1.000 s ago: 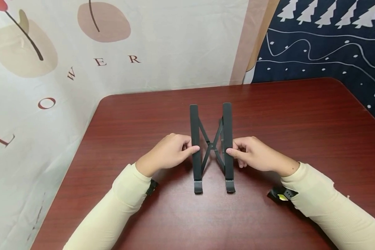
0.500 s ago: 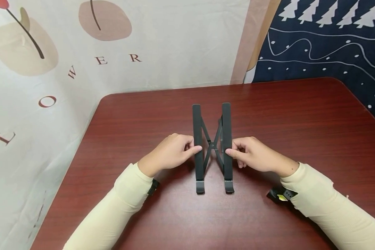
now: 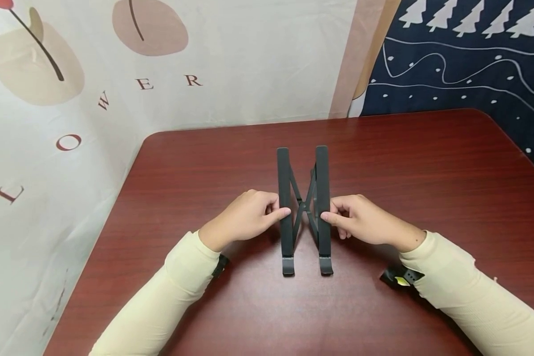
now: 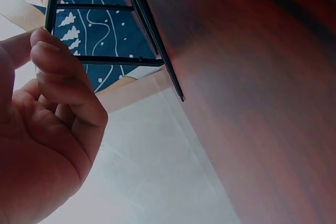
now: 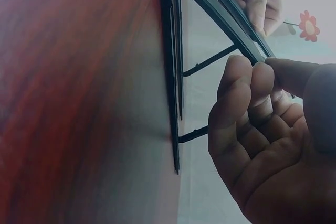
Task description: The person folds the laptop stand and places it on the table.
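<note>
From here I see the fingers (image 4: pixel 52 59) of the left hand (image 3: pixel 253 215) pinched on the left rail (image 3: pixel 283 173), and the right hand (image 3: pixel 365 217) pinching the right rail (image 3: pixel 322 173). Since a second ago the left rail has slid inward; the right barely moved. The cross-brace (image 3: pixel 304 206) between is narrower, so I judge the black stand (image 3: pixel 287 242), standing on the desk (image 3: pixel 204 163), partly folded.

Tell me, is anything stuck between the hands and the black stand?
No, nothing visible is in the way: the left hand and right hand both pinch the black stand, one on each side.
</note>
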